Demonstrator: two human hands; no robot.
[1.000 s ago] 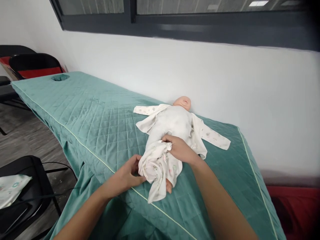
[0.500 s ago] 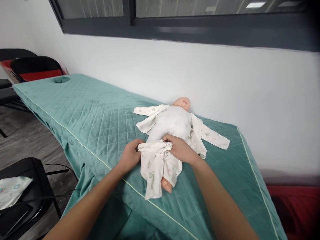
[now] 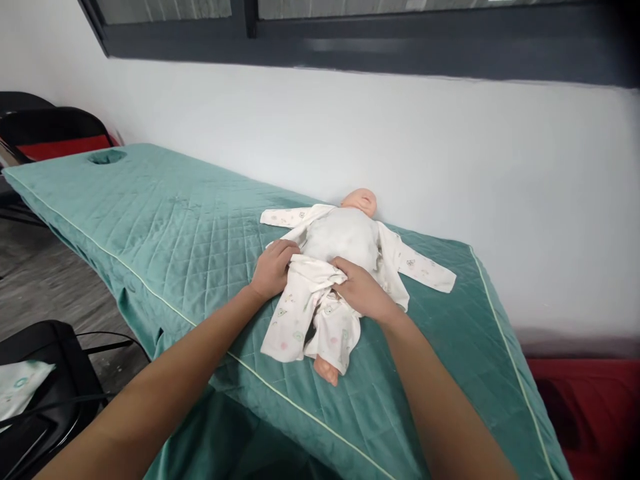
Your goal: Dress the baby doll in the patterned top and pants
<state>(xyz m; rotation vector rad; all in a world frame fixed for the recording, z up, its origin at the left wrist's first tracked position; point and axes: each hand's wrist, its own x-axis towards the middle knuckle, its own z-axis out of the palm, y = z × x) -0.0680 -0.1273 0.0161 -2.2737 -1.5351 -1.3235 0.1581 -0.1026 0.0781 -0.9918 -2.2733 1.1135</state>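
A baby doll (image 3: 342, 235) with a white cloth body lies on its back, its head toward the wall. An open patterned white top (image 3: 425, 268) is spread beneath it, both sleeves out to the sides. Patterned white trousers (image 3: 295, 313) cover its legs, and one bare foot pokes out of a trouser leg. My left hand (image 3: 275, 268) grips the waistband at its left side. The fingers of my right hand (image 3: 363, 288) are closed on the waistband near the doll's middle, partly hidden by the cloth.
The doll lies on a bed (image 3: 190, 220) with a green quilted cover and a face hole at the far left. Black chairs (image 3: 65, 133) stand beyond it. A package (image 3: 23, 387) lies on a black chair at the lower left. Something red (image 3: 595, 413) is at the lower right.
My left hand has moved up toward the doll's waist with its side of the waistband. The trouser legs have spread apart. The camera view has shifted slightly.
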